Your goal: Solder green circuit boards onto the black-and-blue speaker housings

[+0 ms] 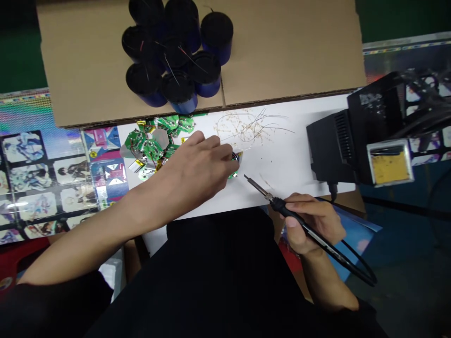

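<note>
My right hand (312, 223) is closed around a soldering iron (299, 220), its tip pointing up and left over the white board. Left of that tip, my left hand (207, 162) is bent over a green circuit board (233, 176) with dark wires, mostly hidden under the fingers. The fingers are curled together on it. A pile of green circuit boards (153, 146) with small battery cells lies beyond my left wrist.
Several dark blue cylinders (183, 101) with thin wires stand on a cardboard sheet (292, 51). Loose wires (260, 124) and solder specks lie on the white work surface (289, 141). A black soldering station (331, 145) with a yellow sponge tray (389, 166) stands at the right.
</note>
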`<state>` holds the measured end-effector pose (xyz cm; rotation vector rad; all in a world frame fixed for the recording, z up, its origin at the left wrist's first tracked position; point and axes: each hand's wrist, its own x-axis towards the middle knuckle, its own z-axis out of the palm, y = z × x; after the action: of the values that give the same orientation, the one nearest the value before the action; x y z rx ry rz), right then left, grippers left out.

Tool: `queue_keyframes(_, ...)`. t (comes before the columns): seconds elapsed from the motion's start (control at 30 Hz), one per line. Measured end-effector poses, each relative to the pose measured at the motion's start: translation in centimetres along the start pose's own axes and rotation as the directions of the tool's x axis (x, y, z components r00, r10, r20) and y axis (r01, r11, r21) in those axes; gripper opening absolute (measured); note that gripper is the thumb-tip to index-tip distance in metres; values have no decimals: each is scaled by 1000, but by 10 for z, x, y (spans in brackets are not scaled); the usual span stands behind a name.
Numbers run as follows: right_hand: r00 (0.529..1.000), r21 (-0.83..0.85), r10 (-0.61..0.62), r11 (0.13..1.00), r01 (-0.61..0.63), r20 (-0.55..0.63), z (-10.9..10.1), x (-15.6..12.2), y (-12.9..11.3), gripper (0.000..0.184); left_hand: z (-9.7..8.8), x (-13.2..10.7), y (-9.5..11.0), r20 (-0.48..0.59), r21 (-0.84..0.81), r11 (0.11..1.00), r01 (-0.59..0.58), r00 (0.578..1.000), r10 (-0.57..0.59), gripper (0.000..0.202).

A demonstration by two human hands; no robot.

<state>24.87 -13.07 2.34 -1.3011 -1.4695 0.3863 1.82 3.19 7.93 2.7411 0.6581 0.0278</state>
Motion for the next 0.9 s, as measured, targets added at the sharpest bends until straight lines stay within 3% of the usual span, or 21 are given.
queue_keyframes(0.27,999,25,39,999,-39,-11,5,-4,-2,15,8,-11,-6,-61,-90,996,22,998,-27,15)
queue_keyframes(0.63,997,35,11,999,-13,71,9,1,-5,23,14,-17,-5,-114,-143,989,31,992,-48,14)
queue_keyframes(0.9,998,70,55,996,-57,41,7,-5,-2,22,26,-19,0,-165,-200,978,67,981,-101,13)
